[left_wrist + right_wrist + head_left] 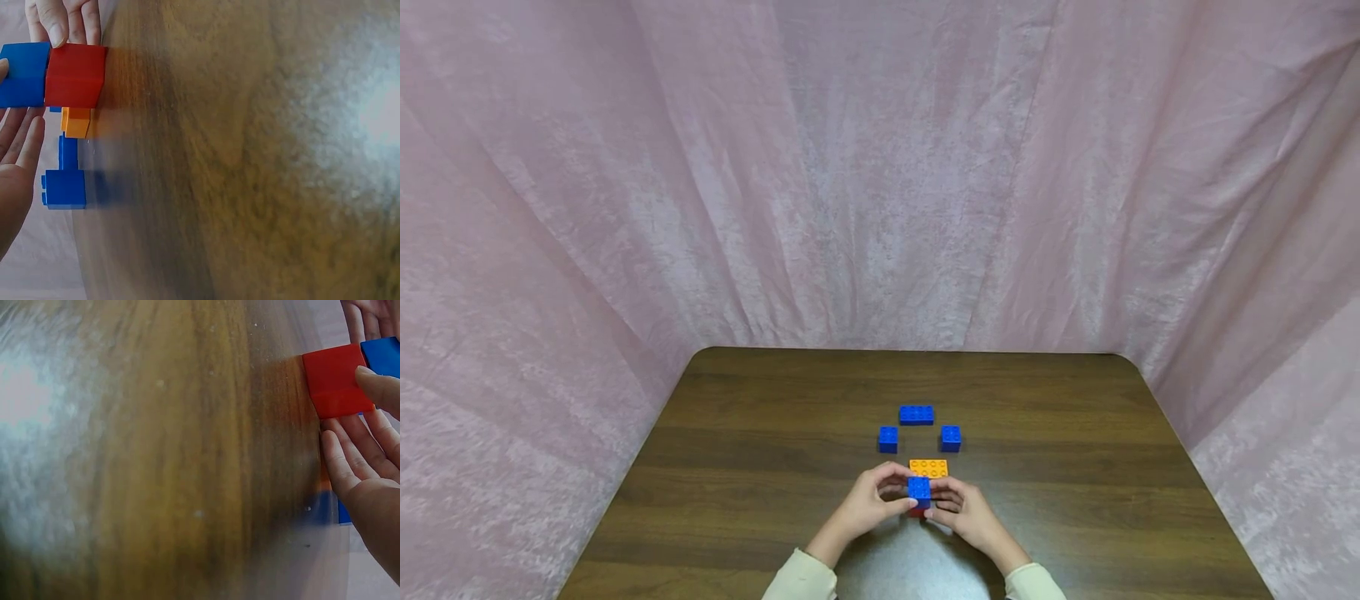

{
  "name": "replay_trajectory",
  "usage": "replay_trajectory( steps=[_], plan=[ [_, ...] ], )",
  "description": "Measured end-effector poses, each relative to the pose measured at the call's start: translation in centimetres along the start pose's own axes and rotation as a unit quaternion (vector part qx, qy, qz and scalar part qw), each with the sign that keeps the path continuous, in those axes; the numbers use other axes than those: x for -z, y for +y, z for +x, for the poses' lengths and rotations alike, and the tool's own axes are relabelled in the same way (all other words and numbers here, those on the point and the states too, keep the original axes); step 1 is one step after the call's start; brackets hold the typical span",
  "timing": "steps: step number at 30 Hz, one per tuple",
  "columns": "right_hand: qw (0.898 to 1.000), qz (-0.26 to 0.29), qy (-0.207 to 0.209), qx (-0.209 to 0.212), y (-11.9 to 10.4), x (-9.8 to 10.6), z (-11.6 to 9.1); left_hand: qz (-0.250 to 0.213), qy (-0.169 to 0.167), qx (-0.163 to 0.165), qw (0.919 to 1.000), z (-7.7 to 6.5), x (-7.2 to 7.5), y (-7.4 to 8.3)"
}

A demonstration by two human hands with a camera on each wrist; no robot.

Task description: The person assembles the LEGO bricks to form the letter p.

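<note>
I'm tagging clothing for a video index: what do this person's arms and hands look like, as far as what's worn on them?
The left hand and right hand wear no gloves, and I see no rings. The left sleeve and right sleeve are pale cream, look plain, and end short of the hands.

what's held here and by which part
The left hand holds a blue brick, thumb against its side; the right hand holds the red brick below, thumb at its side. Where the fingers touch is mostly hidden.
</note>
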State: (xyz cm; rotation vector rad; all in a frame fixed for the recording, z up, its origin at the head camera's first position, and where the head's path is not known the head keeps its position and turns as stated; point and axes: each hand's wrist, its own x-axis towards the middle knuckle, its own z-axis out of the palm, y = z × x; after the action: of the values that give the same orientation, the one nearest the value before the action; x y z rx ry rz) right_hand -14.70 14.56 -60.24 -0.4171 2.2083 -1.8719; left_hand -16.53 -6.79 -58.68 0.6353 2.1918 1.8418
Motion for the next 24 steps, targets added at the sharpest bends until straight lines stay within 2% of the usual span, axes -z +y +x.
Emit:
replay_trajectory(
  steps=[3, 6, 10, 14, 17, 24],
  plan=[
    [1.0, -0.002, 0.001, -0.005, 0.0, 0.0, 0.0, 0.009, 0.0, 0.001, 1.0, -0.1, -0.1, 0.4],
    [1.0, -0.003, 0.001, -0.006, 0.1, 0.0, 0.1, 0.007, -0.001, -0.004, 1.0, -0.3, -0.1, 1.8],
    [0.999, -0.006, -0.004, 0.038, 0.6, 0.1, 0.0, 0.003, 0.0, -0.008, 1.0, -0.4, -0.1, 3.2],
    [0.999, -0.005, -0.006, 0.053, 0.6, 0.1, 0.0, 0.004, 0.001, -0.008, 1.0, -0.4, -0.1, 3.2],
    [1.0, -0.006, -0.005, 0.029, 0.2, 0.0, 0.0, 0.008, -0.001, -0.009, 0.9999, -0.5, 0.0, 3.1],
    [1.0, -0.003, -0.006, 0.018, 0.0, 0.0, 0.0, -0.007, -0.012, -0.007, 0.9999, -0.6, 0.3, 2.9]
  ],
)
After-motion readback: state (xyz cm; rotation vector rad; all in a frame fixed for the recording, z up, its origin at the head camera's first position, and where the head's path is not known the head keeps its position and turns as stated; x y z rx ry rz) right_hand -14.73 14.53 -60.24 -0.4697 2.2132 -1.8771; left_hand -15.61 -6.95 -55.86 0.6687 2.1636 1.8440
